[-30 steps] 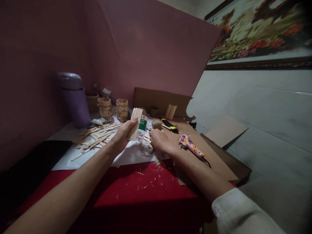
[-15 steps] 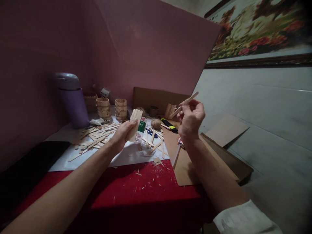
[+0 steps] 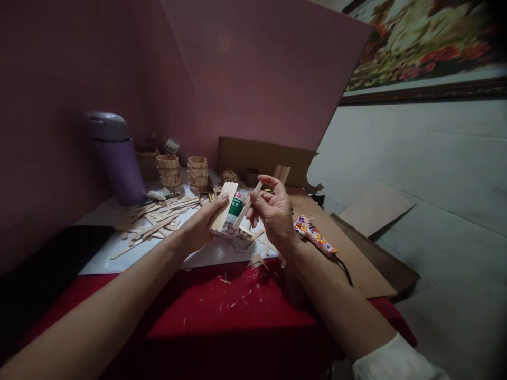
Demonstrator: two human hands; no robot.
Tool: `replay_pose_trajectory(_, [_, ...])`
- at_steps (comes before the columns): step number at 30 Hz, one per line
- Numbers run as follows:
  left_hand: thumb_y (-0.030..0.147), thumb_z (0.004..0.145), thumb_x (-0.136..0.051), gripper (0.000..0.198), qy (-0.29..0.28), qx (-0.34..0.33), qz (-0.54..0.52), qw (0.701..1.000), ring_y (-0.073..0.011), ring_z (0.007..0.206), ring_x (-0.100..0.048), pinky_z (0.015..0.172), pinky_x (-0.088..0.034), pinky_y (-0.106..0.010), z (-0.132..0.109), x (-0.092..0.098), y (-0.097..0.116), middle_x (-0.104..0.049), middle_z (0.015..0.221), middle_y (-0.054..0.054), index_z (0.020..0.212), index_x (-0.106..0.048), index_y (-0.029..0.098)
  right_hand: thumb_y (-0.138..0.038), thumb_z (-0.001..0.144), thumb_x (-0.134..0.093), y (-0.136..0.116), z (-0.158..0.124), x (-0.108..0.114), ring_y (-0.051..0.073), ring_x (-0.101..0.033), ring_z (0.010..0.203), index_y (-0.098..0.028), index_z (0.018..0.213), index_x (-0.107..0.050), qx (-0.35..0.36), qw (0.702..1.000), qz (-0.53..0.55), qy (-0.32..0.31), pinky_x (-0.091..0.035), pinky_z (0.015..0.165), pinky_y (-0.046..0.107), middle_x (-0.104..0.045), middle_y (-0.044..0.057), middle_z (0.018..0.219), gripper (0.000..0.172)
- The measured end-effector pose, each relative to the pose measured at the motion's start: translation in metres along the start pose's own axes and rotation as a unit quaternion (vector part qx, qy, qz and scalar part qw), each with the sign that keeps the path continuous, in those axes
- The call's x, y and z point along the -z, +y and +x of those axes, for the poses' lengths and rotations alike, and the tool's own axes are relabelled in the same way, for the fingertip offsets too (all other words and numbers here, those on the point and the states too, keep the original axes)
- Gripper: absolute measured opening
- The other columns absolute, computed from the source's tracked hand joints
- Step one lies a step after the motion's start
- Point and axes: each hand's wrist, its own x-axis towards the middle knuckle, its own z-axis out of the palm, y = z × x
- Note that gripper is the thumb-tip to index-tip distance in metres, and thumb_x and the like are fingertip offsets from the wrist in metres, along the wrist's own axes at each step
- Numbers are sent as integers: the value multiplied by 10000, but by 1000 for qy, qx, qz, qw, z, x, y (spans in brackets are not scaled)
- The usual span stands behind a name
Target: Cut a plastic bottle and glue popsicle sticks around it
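Observation:
My left hand (image 3: 200, 220) is closed around a cut plastic bottle (image 3: 236, 206) with a green, white and red label. Several craft sticks (image 3: 227, 207) stand side by side along the bottle's left side, under my thumb. Pinched between the thumb and fingers of my right hand (image 3: 274, 210) is a single craft stick (image 3: 249, 205). It slants beside the label, with its lower end close to the bottle's base; whether it touches cannot be told. A pile of loose craft sticks (image 3: 158, 224) lies on white paper left of the bottle.
A floral-patterned glue gun (image 3: 316, 235) with a black cord lies on cardboard (image 3: 356, 269) at the right. Two stick-covered cups (image 3: 169, 173) and a purple flask (image 3: 121, 169) stand at the back left. Wood scraps dot the red cloth (image 3: 237, 303).
My right hand has moved left and down, bringing its craft stick beside the bottle. The bottle has turned to show more label. The glue gun, hidden mostly by my arm before, now shows.

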Motion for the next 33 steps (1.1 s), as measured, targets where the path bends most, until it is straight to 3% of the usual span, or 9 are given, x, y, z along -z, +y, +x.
replay_pose_trajectory(5, [421,954,-481,375,-30,20,-16,999,-202,646,-681,591,-561,-323,1,-2,-2,-726,910,-128,1078,-686,133,-354,663,-802,7,0,1,92,-543,441,-210,982,-551,-29,999,22,20,-340,330,198,-552,-85,603,430])
replay_pose_trajectory(16, [407,922,-567,334,-5,48,-30,998,-207,668,-687,620,-559,-332,2,-2,-9,-719,868,-114,1085,-667,134,-386,564,-835,16,6,3,46,-347,432,-191,839,-616,-86,993,17,81,-197,376,195,-511,-84,583,402])
replay_pose_trajectory(28, [418,927,-549,339,-22,41,-35,998,-205,654,-693,583,-553,-310,4,-5,-13,-722,856,-119,1047,-656,120,-383,567,-839,17,6,6,52,-368,457,-176,844,-634,-80,992,-2,93,-202,388,198,-550,-68,608,402])
replay_pose_trajectory(33, [384,918,-570,305,-8,26,-28,999,-197,656,-687,581,-551,-306,4,-6,-14,-724,869,-111,1050,-656,123,-395,576,-834,20,6,6,88,-458,540,-181,850,-637,-64,993,-17,98,-293,432,209,-581,-43,665,400])
